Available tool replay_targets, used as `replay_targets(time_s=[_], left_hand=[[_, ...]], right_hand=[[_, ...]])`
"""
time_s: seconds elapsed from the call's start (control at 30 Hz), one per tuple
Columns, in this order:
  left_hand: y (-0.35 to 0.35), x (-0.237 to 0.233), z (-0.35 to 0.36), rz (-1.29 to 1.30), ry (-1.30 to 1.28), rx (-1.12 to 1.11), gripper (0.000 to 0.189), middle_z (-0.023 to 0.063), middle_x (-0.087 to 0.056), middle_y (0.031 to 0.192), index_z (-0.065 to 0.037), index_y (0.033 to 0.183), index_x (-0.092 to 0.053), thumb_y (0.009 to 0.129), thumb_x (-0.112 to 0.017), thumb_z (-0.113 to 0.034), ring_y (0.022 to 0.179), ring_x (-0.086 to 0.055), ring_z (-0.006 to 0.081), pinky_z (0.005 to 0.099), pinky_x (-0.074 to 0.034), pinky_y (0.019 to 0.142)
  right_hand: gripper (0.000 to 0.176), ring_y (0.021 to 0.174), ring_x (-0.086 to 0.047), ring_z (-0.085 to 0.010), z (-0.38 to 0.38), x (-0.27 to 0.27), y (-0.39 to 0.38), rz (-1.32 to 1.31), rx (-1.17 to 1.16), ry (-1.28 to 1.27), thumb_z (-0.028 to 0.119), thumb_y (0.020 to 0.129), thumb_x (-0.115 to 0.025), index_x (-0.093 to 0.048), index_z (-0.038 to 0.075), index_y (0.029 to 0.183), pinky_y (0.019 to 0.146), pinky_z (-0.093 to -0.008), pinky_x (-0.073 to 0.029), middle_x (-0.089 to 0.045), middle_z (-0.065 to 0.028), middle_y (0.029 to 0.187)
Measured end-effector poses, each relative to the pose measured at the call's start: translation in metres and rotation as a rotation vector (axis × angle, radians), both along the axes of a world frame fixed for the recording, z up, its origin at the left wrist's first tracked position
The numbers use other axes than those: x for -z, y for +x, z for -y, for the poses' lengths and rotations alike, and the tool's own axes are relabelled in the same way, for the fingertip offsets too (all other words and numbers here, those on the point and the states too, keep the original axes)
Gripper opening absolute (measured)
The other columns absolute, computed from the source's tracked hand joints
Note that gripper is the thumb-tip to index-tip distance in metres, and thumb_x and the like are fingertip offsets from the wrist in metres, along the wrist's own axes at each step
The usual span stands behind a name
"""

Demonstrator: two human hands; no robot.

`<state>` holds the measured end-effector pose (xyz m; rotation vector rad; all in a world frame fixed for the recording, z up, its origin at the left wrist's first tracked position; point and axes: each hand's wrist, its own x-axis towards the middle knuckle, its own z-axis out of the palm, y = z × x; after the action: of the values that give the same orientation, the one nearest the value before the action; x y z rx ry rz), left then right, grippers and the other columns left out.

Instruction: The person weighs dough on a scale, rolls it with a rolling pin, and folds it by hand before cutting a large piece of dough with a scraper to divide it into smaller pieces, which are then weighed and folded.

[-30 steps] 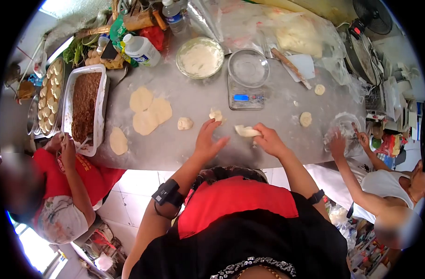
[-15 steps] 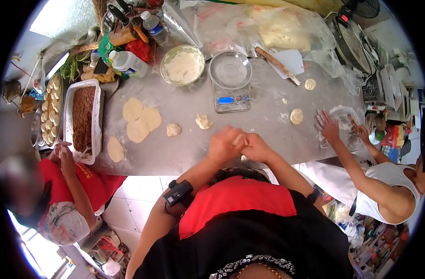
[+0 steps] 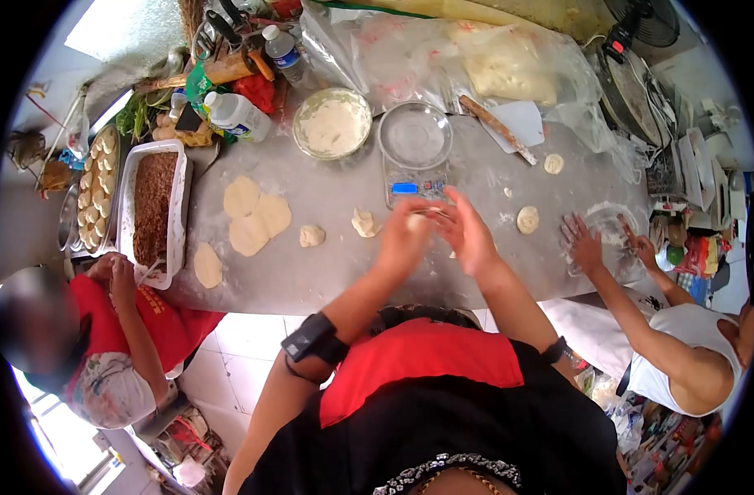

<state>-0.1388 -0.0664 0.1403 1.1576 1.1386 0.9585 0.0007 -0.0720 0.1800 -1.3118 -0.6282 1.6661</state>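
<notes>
My left hand (image 3: 403, 241), a little blurred, is closed round a small piece of dough (image 3: 416, 221) in front of the scale. Close beside it, my right hand (image 3: 472, 235) has its fingers stretched out, their tips near the dough. Just beyond both hands is a digital kitchen scale (image 3: 404, 188) bearing a clear round dish (image 3: 415, 136). Two dough lumps rest to the left of my hands, one dough lump (image 3: 365, 223) close by and another dough lump (image 3: 312, 236) farther off. Several flat dough rounds (image 3: 249, 235) lie beyond them, some overlapping.
A bowl of flour (image 3: 333, 124) stands left of the scale; a rolling pin (image 3: 497, 129) lies right of it. At left, a person in red sits by a tray of brown filling (image 3: 156, 202). A co-worker's hands (image 3: 587, 247) press on the table at right, near a dough round (image 3: 527, 219).
Both my hands have moved up and away from my body, toward the scale. My right hand has unfolded from the clasp, its fingers now extended. The view has shifted slightly.
</notes>
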Motion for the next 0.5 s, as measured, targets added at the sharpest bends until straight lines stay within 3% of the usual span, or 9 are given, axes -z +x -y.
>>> replay_targets(time_s=[0.07,0.1,0.2,0.23,0.33,0.37,0.47,0.5], left_hand=[[0.023,-0.025,0.013,-0.081,0.26,0.024,0.041,0.0219,-0.041,0.128,-0.002,0.127,-0.041,0.091,-0.044,-0.022,0.122,-0.038,0.0341,0.0418,-0.03,0.1],[0.028,-0.033,0.013,-0.119,0.392,0.037,0.044,0.0237,-0.035,0.137,-0.002,0.132,-0.037,0.093,-0.041,-0.022,0.131,-0.03,0.0352,0.0421,-0.024,0.106],[0.017,-0.015,-0.005,-0.356,0.302,-0.118,0.05,0.0275,-0.019,0.143,-0.002,0.135,-0.034,0.091,-0.043,-0.022,0.135,-0.011,0.0435,0.051,-0.01,0.108],[0.009,-0.018,-0.011,-0.363,0.307,-0.144,0.052,0.0283,-0.021,0.143,0.0,0.135,-0.034,0.091,-0.042,-0.026,0.133,-0.016,0.0439,0.0527,-0.012,0.108],[-0.002,0.005,-0.001,-0.493,0.366,0.097,0.054,0.0279,-0.022,0.142,-0.001,0.135,-0.034,0.089,-0.044,-0.029,0.132,-0.019,0.0443,0.0529,-0.011,0.108],[0.006,0.005,0.013,-0.463,0.479,0.005,0.053,0.0264,-0.035,0.135,-0.002,0.132,-0.038,0.086,-0.051,-0.025,0.125,-0.033,0.0426,0.0531,-0.023,0.104],[0.008,-0.028,0.011,-0.314,0.471,0.062,0.051,0.0251,-0.035,0.135,0.002,0.131,-0.037,0.087,-0.049,-0.022,0.125,-0.034,0.0392,0.0468,-0.025,0.104],[0.009,-0.033,0.01,-0.261,0.467,0.082,0.05,0.0247,-0.035,0.135,0.003,0.131,-0.036,0.088,-0.048,-0.021,0.125,-0.034,0.0381,0.0448,-0.026,0.104]], right_hand=[[0.053,0.116,-0.047,-0.0279,-0.013,0.007,-0.018,-0.454,0.235,-0.194,0.047,0.095,-0.035,-0.038,0.01,0.133,0.096,-0.0414,-0.038,-0.05,-0.0114,0.125],[0.056,0.121,-0.043,-0.0267,-0.015,0.008,-0.022,-0.461,0.179,-0.227,0.049,0.095,-0.032,-0.036,0.012,0.136,0.102,-0.0408,-0.034,-0.046,-0.0106,0.131],[0.057,0.126,-0.039,-0.0267,-0.002,0.001,-0.038,-0.574,0.005,-0.19,0.05,0.095,-0.028,-0.034,0.013,0.138,0.106,-0.0412,-0.029,-0.041,-0.0089,0.137],[0.052,0.119,-0.044,-0.0202,0.002,-0.012,-0.041,-0.601,-0.001,-0.193,0.048,0.097,-0.029,-0.034,0.013,0.135,0.1,-0.0368,-0.036,-0.047,-0.0041,0.13],[0.058,0.128,-0.036,-0.0273,-0.011,-0.013,-0.033,-0.71,0.07,-0.185,0.053,0.094,-0.026,-0.029,0.017,0.14,0.107,-0.043,-0.028,-0.037,-0.0046,0.14],[0.062,0.127,-0.037,-0.0292,-0.014,-0.017,-0.032,-0.605,0.204,-0.289,0.057,0.092,-0.029,-0.027,0.019,0.141,0.104,-0.0459,-0.031,-0.039,-0.0062,0.138],[0.065,0.125,-0.039,-0.031,-0.01,0.039,-0.028,-0.559,0.206,-0.277,0.061,0.09,-0.031,-0.028,0.02,0.141,0.102,-0.0489,-0.033,-0.039,-0.008,0.137],[0.069,0.123,-0.04,-0.0319,-0.011,0.021,-0.029,-0.652,0.163,-0.312,0.06,0.089,-0.033,-0.02,0.021,0.144,0.101,-0.0496,-0.033,-0.036,-0.0094,0.137]])
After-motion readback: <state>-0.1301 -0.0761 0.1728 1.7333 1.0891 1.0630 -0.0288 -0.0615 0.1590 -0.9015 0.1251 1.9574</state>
